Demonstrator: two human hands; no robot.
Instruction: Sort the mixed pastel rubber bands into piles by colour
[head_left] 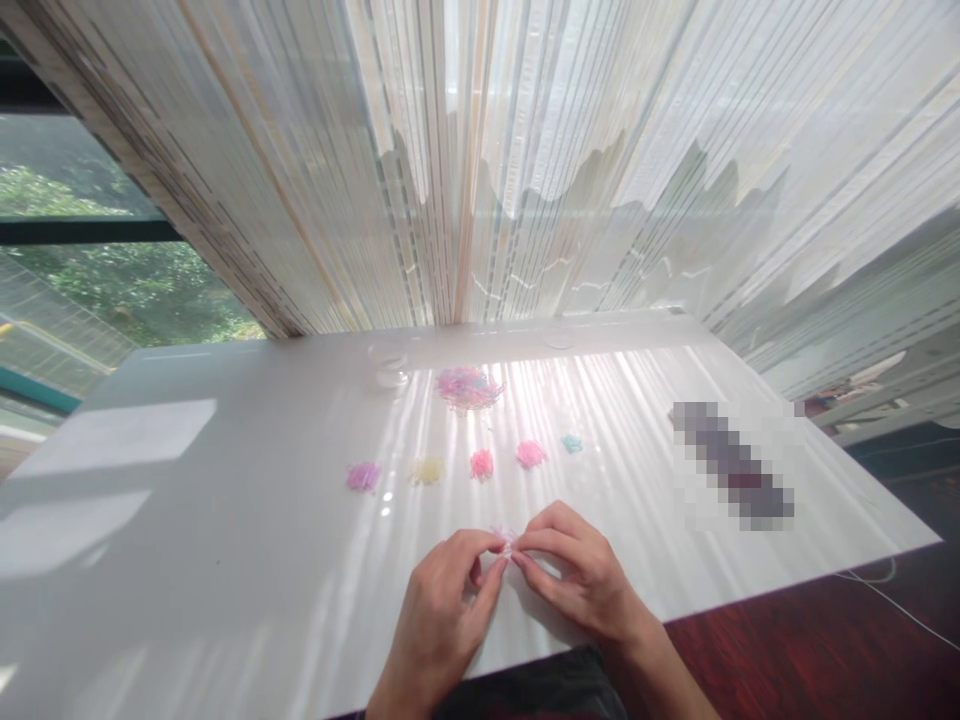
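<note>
Near the front edge of the white table, my left hand and my right hand meet fingertip to fingertip. Both are closed in a pinch on a small pale pink bundle of thin pieces. Beyond them lies a row of small piles: purple, yellow, red-pink, pink and teal. A larger mixed-colour pile sits behind the row.
A clear round container stands left of the mixed pile. A blurred dark long object lies on the white table at the right. Striped curtains hang behind the table; a white cable is beyond its right front edge.
</note>
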